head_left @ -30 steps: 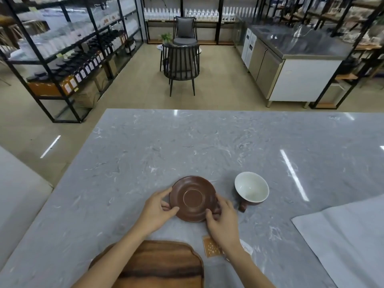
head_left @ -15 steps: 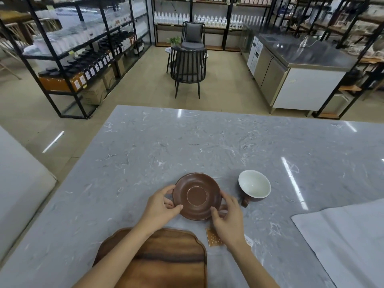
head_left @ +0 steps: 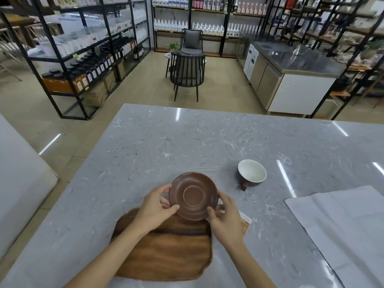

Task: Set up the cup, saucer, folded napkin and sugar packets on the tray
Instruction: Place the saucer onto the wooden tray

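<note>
Both hands hold a brown saucer [head_left: 193,196] above the far edge of the wooden tray [head_left: 166,252]. My left hand [head_left: 154,206] grips its left rim and my right hand [head_left: 225,215] grips its right rim. A brown cup [head_left: 251,173] with a white inside stands on the grey table, to the right of the saucer. An orange sugar packet [head_left: 245,222] lies on the table, mostly hidden behind my right hand. A large white napkin [head_left: 340,231] is spread flat at the right.
The grey marble table [head_left: 187,142] stretches far ahead. Beyond its far edge stand a black chair [head_left: 188,73], shelves of bottles on the left and a steel counter [head_left: 291,65] on the right. A white surface [head_left: 18,173] lies at the left.
Both hands have lifted the saucer off the table and brought it toward me, over the tray's far edge. The cup has not moved.
</note>
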